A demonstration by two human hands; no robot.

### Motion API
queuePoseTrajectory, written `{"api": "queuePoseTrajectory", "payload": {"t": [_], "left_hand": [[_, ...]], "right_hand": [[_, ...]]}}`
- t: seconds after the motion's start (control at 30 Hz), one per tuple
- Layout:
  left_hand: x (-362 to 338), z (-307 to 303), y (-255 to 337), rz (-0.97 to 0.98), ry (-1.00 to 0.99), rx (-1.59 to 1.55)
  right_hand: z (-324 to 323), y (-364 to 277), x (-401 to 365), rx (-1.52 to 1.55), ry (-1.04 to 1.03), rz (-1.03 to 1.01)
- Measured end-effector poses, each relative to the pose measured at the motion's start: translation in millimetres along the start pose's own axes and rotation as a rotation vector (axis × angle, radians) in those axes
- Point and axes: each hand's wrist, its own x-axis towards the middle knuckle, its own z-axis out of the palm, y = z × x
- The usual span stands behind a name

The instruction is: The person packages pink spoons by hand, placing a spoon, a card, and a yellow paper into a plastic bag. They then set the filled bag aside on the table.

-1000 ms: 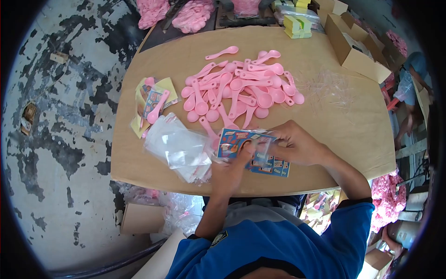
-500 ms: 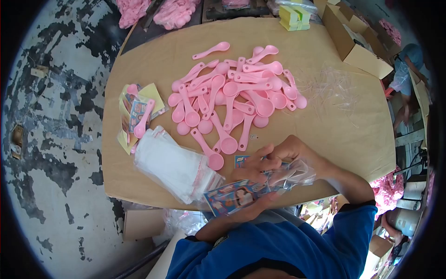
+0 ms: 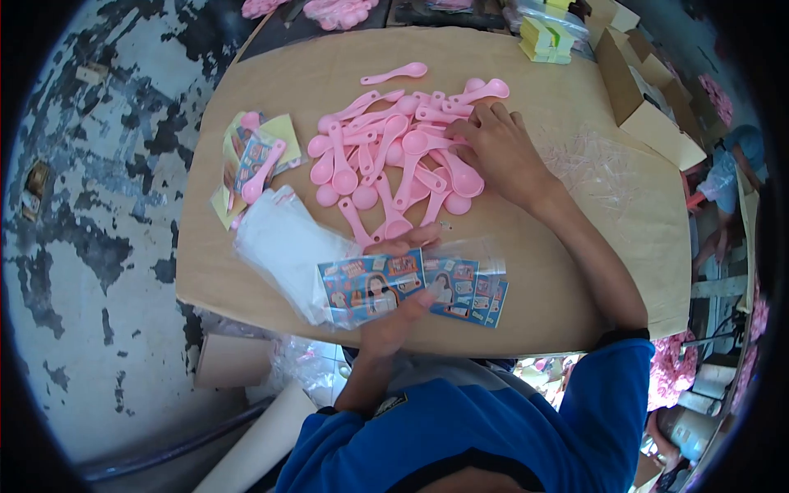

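Observation:
My left hand [image 3: 394,324] is closed on a clear plastic bag [image 3: 485,256] with a blue printed card [image 3: 374,287] in it. More blue printed cards [image 3: 485,300] lie under and beside the bag's right end. My right hand [image 3: 505,156] is at the right side of a heap of pink spoons [image 3: 394,156], its fingers bent around a spoon there. The palm and part of that spoon are hidden. Left of my left hand lies a stack of clear bags [image 3: 283,246].
At the left, a pink spoon [image 3: 263,172] rests on a packet with yellow paper. Thin clear strips [image 3: 596,168] are scattered at the right. Yellow card bundles [image 3: 546,41] and an open cardboard box [image 3: 649,99] stand at the back right. Another person [image 3: 723,181] is beyond the table.
My right hand has left the bag and moved up to the spoon heap. My left hand still holds the bag, now lying flatter and farther left. The view has shifted slightly.

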Motion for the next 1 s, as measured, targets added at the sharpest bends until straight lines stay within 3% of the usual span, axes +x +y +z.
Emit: {"api": "queuePoseTrajectory", "payload": {"t": [0.13, 0.23, 0.33, 0.4, 0.6, 0.7, 0.73, 0.83, 0.9, 0.93, 1.0], "left_hand": [[1, 2, 2, 0.03, 0.038, -0.06], [-3, 2, 4, 0.051, 0.049, -0.069], [-2, -2, 12, 0.094, 0.079, -0.042], [-1, -10, 19, 0.162, 0.062, 0.001], [-1, -20, 35, 0.121, 0.28, -0.053], [-2, -12, 30, 0.124, 0.129, -0.157], [-4, -9, 27, 0.025, 0.152, -0.233], [-12, -3, 18, -0.156, 0.18, -0.392], [-10, -5, 18, -0.112, 0.145, -0.378], [-5, -4, 25, -0.077, 0.13, -0.359], [17, -9, 53, 0.041, 0.105, -0.271]], "right_hand": [[-1, -9, -4, -0.014, -0.082, 0.052], [-1, -4, -5, -0.061, 0.083, -0.112], [-45, -10, -8, 0.439, -0.172, 0.105], [-76, -13, -16, 0.559, -0.223, 0.077], [-126, -41, -50, 0.76, -0.267, -0.002], [-122, -70, -49, 0.914, -0.274, -0.118], [-121, -80, -46, 0.959, -0.262, -0.177], [-119, -95, -38, 0.822, -0.205, -0.221], [-138, -93, -33, 0.716, -0.171, -0.201], [-141, -85, -26, 0.796, 0.111, -0.283], [-156, -78, -19, 0.818, 0.406, -0.286]]}}
